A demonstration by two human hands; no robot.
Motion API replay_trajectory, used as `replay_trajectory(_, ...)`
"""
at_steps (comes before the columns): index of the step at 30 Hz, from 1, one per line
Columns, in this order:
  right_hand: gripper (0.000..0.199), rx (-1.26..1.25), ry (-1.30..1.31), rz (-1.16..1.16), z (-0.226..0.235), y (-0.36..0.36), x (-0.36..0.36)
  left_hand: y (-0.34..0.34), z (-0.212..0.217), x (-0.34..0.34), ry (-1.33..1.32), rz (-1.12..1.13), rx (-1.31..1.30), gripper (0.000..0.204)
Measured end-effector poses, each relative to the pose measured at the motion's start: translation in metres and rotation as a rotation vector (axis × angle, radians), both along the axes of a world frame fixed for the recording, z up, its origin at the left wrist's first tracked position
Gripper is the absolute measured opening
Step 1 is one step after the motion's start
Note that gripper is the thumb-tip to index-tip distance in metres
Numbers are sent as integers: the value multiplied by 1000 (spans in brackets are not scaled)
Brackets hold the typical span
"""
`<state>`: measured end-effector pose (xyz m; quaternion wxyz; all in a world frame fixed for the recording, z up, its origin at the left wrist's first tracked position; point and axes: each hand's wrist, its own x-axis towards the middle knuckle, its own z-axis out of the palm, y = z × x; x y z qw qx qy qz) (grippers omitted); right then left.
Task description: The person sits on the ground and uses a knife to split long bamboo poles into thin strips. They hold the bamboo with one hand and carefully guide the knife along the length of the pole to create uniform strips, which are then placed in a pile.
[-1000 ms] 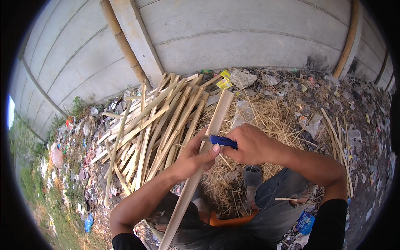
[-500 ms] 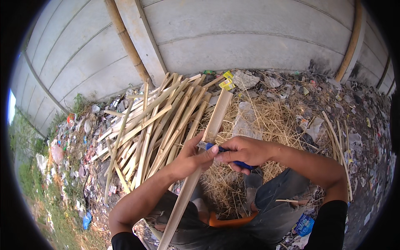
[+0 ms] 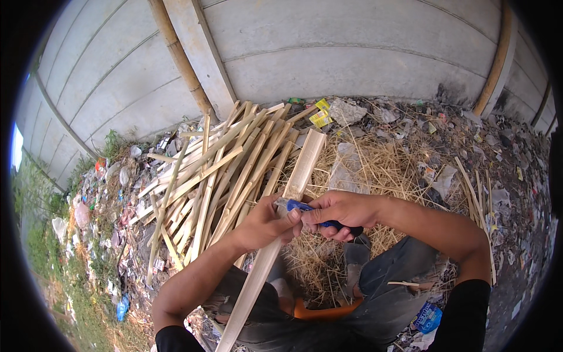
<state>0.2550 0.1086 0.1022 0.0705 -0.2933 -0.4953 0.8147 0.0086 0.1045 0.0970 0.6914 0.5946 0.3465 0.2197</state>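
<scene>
A long split bamboo strip (image 3: pixel 304 163) runs aslant from beyond my hands down past my left leg, its pale inner face upward. My left hand (image 3: pixel 265 222) is closed round its middle, with the thumb pressed near the knife. In my right hand (image 3: pixel 347 209) is a blue-handled knife (image 3: pixel 299 206), lying across the strip. Its grey metal end touches the strip by my left fingers. The cutting edge itself cannot be made out, and my fingers cover part of the handle.
A heap of split bamboo strips (image 3: pixel 202 182) lies at the left, ahead of me. Dry straw-like shavings (image 3: pixel 384 164) cover the ground around my feet. Beyond stands a grey concrete wall (image 3: pixel 352 64) with a bamboo pole (image 3: pixel 180 56). Under me is something orange (image 3: pixel 325 312).
The strip has slid slightly down toward me. The knife has turned a little in my right hand, and both hands stay at nearly the same place.
</scene>
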Motion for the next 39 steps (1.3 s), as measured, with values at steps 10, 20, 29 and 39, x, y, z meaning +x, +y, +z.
replay_trajectory(10,41,35,18,-360,-3,-21,-11,-9,-3,10,252,167,56,53)
replay_trajectory(20,42,12,115,-194,9,-5,3,-6,5,26,-21,211,21,51)
replay_trajectory(29,54,20,12,-84,6,-1,5,-11,9,16,-79,109,-46,60)
replay_trajectory(39,51,52,6,-290,1,-13,-10,-8,3,18,-66,109,51,51)
